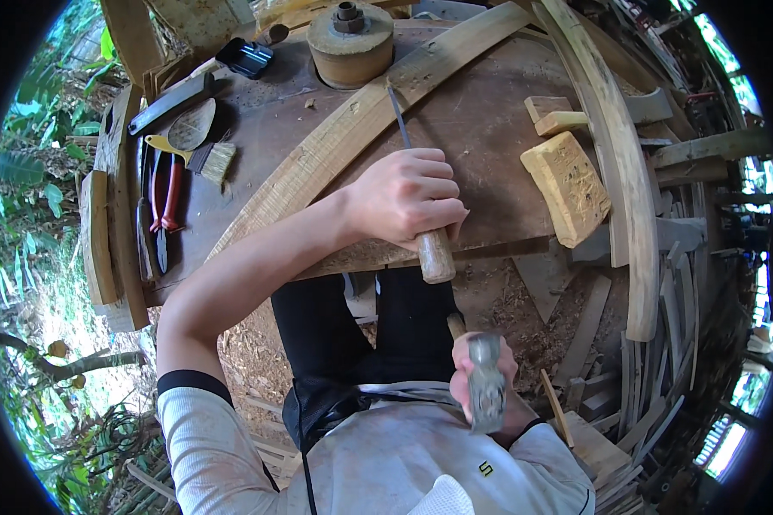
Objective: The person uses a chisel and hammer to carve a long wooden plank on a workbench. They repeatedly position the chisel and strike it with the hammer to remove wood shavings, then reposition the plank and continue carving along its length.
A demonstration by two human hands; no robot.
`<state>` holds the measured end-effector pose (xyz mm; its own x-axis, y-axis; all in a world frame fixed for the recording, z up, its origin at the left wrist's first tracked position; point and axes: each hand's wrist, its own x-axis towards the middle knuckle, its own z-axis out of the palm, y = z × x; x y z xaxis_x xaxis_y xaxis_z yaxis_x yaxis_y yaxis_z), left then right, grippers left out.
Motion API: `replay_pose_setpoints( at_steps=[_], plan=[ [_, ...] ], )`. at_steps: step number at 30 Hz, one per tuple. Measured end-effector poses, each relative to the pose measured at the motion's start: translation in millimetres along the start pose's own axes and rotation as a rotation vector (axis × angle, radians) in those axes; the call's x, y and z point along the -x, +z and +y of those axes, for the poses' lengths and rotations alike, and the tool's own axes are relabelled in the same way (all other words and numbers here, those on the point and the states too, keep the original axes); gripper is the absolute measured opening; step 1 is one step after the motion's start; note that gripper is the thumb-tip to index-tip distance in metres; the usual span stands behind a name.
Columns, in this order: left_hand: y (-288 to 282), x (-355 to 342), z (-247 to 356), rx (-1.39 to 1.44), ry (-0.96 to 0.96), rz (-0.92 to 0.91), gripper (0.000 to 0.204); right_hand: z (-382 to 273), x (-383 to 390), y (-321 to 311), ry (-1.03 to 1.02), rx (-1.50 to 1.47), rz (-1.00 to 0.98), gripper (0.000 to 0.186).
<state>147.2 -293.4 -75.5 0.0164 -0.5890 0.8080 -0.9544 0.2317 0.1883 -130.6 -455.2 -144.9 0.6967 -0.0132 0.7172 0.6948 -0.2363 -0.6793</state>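
Note:
My left hand point(408, 197) is closed around a chisel, whose worn wooden handle end point(436, 262) sticks out below the fist toward me. Its narrow metal blade point(399, 116) points away, with the tip at the surface of a long, slightly curved wooden plank point(318, 154). This plank lies diagonally across the brown worktable point(270, 107). Lower and to the right, my right hand point(460, 369) grips a hammer with a scuffed grey metal head point(487, 386). The hammer is held close to my body, apart from the chisel handle. My right fingers are partly hidden behind its head.
At the left lie red-handled pliers point(172, 197), a paintbrush point(219, 161) and a dark bar point(172, 103). A round wooden drum point(349, 56) with a bolt rises at the back. Wooden blocks point(567, 184) and a long curved timber point(618, 146) sit at the right.

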Motion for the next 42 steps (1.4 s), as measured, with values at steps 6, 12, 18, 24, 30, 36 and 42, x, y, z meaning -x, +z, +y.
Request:
replay_pose_setpoints(
  at_steps=[6,12,18,24,30,36,42],
  plan=[
    [-7.2,3.4,-9.6,-0.034,-0.054,-0.124,0.021,-2.1,-51.9,24.7,0.355,0.167,-0.142,0.022],
    [-1.8,-0.3,-1.5,-0.019,-0.016,-0.025,0.033,10.9,-16.6,25.0,0.160,0.122,-0.034,0.036],
    [1.7,0.8,1.5,0.014,0.031,-0.052,0.035,11.4,2.0,19.6,0.333,0.075,-0.009,0.048],
    [4.1,-3.2,3.7,-0.054,0.039,-0.006,0.038,-2.2,4.4,31.4,0.611,-0.034,0.112,0.068],
    [-8.0,-16.6,3.4,-0.144,0.133,-0.074,0.038,-8.6,6.4,29.0,0.752,-0.344,0.084,0.059],
    [-59.4,-16.8,23.5,-0.401,0.155,-0.157,0.042,-10.5,18.8,21.4,0.780,-0.383,0.167,0.062],
    [-137.3,40.3,36.4,-0.582,-0.174,-0.148,0.054,-7.6,21.3,18.6,0.769,-0.339,0.154,0.060]
  ],
)
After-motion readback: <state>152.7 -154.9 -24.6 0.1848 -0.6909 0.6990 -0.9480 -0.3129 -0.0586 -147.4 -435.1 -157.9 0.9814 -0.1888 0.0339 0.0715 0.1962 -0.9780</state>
